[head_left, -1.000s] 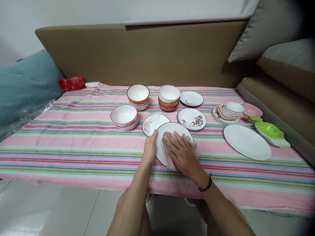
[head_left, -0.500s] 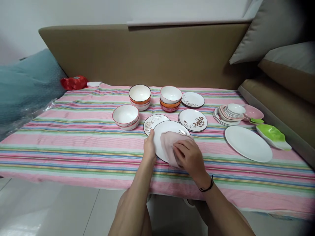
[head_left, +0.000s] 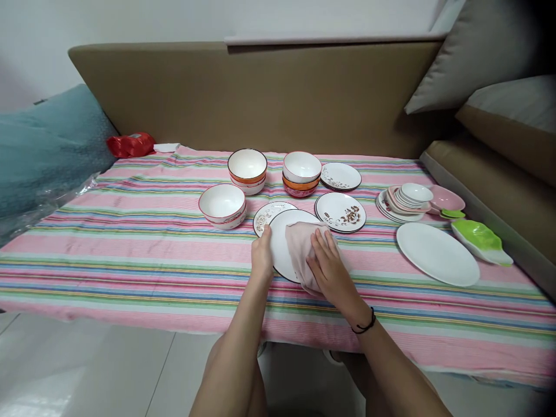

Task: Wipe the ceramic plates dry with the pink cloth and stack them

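White plate (head_left: 279,249) with a dark rim lies at the near middle of the striped tablecloth (head_left: 130,260), just in front of the person. The left hand (head_left: 262,255) pinches its left edge, thumb over the rim; the fingers beneath are hidden. The right hand (head_left: 332,269) lies flat with fingers stretched out, pressing a pink cloth (head_left: 299,243) onto the plate's face.

A small patterned plate (head_left: 266,215) is tucked partly under the far left edge of the white plate, and a floral plate (head_left: 341,211) sits just beyond on the right. Three stacks of bowls (head_left: 247,168) stand farther back. To the right are a large plain plate (head_left: 436,253), a pile of small dishes (head_left: 403,200), a pink bowl (head_left: 447,198) and a green leaf dish (head_left: 480,238).

Behind the surface rises a brown upholstered back (head_left: 260,92), with grey cushions (head_left: 469,52) at right. A teal blanket (head_left: 39,145) and a red packet (head_left: 130,145) lie at left. Pale floor tiles (head_left: 87,370) show below.
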Demonstrator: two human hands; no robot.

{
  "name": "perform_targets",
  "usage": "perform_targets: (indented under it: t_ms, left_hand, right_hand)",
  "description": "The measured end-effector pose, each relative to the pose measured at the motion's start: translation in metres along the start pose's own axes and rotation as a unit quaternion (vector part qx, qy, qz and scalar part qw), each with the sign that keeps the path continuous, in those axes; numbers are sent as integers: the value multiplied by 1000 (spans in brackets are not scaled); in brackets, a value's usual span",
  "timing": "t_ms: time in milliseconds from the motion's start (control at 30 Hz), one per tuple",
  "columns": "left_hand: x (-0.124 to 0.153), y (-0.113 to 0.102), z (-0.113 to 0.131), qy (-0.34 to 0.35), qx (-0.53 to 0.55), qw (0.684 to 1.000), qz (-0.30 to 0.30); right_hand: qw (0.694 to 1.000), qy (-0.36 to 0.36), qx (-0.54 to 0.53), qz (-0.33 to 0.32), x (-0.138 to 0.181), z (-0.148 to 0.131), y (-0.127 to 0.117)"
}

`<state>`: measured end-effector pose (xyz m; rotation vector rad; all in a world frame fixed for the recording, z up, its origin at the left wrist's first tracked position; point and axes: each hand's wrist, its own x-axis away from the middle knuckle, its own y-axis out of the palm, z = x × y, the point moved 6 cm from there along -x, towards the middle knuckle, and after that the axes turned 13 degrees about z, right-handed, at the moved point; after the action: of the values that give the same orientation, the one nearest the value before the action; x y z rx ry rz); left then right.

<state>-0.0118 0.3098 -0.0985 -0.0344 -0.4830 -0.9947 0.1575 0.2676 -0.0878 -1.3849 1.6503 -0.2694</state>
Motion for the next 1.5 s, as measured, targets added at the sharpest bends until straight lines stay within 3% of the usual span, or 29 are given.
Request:
perform_targets:
  t_ms: [300, 600, 733, 900, 1033, 1167, 1333, 1500]
  left_hand:
    - [10, 8, 5, -28, -46, 992, -115]
    - [14, 10, 3, 2, -163, 978, -127]
    - [19, 17, 0, 26, -170, 964, -202]
    - [27, 23, -6, 36, -210, 936, -282]
    - [34, 24, -13, -9, -247, 913, -324]
    - [41, 26, -19, -52, -294, 885, -357]
    - [50, 32, -23, -16, -341, 846, -409]
    - [52, 34, -26, 32, -407, 815, -411]
  right_hand:
    - [996, -47, 61, -34, -7, 4, -5]
    - [982, -88, 165, -36, -9, -5, -4]
    - [983, -101, 154, -21, -11, -6, -4]
    - [993, -88, 69, 34, -16, -6, -13]
    - [987, -45, -41, 147, -20, -6, -36]
    - [974, -29, -62, 216, -19, -9, -50]
    - [975, -46, -30, 213, -20, -11, -49]
    - [973, -61, 25, 222, -23, -7, -48]
